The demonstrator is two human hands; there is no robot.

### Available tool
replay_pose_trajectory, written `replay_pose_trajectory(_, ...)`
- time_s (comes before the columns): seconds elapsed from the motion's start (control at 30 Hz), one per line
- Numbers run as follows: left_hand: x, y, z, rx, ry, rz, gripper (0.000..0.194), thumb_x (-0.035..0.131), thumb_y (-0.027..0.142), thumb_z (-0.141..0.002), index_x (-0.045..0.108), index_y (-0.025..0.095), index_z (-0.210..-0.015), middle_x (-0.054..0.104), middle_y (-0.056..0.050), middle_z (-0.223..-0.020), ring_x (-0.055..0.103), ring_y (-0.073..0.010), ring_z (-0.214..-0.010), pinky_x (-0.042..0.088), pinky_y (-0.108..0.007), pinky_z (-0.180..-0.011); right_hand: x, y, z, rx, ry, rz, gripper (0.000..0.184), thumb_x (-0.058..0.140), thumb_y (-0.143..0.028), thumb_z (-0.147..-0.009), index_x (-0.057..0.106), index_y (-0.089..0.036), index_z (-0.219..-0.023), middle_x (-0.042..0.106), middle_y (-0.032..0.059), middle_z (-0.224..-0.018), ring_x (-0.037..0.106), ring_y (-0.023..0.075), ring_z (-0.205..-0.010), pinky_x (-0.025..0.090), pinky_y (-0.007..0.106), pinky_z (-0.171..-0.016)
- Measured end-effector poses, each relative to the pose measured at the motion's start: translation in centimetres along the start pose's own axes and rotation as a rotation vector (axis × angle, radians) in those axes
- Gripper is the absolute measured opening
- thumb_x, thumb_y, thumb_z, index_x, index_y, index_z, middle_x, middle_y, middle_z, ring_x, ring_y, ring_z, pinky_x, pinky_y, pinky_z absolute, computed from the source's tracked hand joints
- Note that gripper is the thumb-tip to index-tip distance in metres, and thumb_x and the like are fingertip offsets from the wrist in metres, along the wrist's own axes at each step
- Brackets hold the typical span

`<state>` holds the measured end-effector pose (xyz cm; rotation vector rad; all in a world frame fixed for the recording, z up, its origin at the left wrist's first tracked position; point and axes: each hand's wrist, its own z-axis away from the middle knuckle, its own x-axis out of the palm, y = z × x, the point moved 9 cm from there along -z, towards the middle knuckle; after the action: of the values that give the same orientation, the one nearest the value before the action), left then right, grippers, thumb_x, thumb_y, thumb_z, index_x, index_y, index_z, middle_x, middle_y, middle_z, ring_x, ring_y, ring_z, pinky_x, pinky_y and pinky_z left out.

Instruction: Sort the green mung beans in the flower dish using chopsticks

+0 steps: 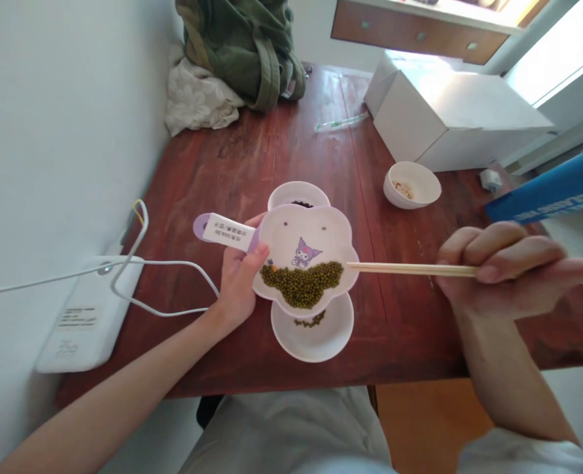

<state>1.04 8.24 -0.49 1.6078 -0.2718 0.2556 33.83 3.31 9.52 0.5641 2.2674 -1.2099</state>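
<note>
My left hand [239, 280] grips the left side of a white and lilac cloud-shaped dish [291, 227] whose labelled handle [227, 230] points left. Green mung beans [304, 286] fill the near half of the dish, below a printed cartoon figure. My right hand [499, 270] is closed around a pair of wooden chopsticks [410, 268], their tips at the dish's right rim. Under the dish's near edge is a white bowl [316, 345] with a few green beans. Behind it, partly covered, sits another white bowl [284, 196] with dark beans.
A third white bowl [420, 184] with pale bits stands at the right, near a big white box [449, 112]. A white power bank [89, 322] with a cable lies at the left. At the back are a green bag [242, 46] and a thin clear packet [341, 124].
</note>
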Motion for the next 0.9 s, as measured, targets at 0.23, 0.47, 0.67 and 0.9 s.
replay_pose_trajectory(0.23,0.3,1.7,0.6,0.089,-0.024,-0.086,0.051,0.082,0.059,-0.091,0.080,0.027,-0.131,0.084,-0.009,-0.112,0.080,-0.0331,-0.107,0.067,-0.039,-0.088,0.0,-1.5,0.4,0.021,0.065,-0.062,0.091,0.019,-0.094,-0.100,0.073,-0.036,-0.056,0.067,0.0126,-0.058,0.077,0.0340,-0.063,0.069,0.057,-0.063)
replay_pose_trajectory(0.47,0.2,1.8,0.9,0.170,-0.036,-0.064,0.053,0.081,0.060,-0.094,0.078,0.027,-0.136,0.082,-0.010,-0.120,0.078,-0.0331,-0.116,0.066,-0.042,-0.097,0.3,-5.5,3.7,-0.300,-0.162,0.214,0.055,0.045,-0.071,-0.110,0.086,-0.041,-0.130,0.090,0.0039,-0.098,0.087,0.0283,-0.092,0.075,0.045,-0.082)
replay_pose_trajectory(0.67,1.9,3.5,2.0,0.277,-0.140,-0.092,0.056,0.073,0.055,-0.102,0.075,0.025,-0.149,0.079,-0.012,-0.138,0.078,-0.0300,-0.114,0.064,-0.042,-0.099,1.8,-9.4,4.5,-0.360,-0.117,0.174,0.039,0.057,-0.059,-0.111,0.085,-0.036,-0.124,0.088,0.0037,-0.091,0.087,0.0263,-0.083,0.073,0.041,-0.071)
replay_pose_trajectory(0.9,1.6,3.5,2.3,0.306,-0.144,-0.107,0.058,0.073,0.054,-0.102,0.072,0.023,-0.151,0.076,-0.013,-0.145,0.075,-0.0297,-0.120,0.063,-0.040,-0.100,3.2,-5.4,4.5,-0.171,-0.218,0.051,0.068,0.039,-0.082,-0.106,0.086,-0.035,-0.093,0.081,0.0081,-0.071,0.086,0.0321,-0.081,0.074,0.050,-0.076)
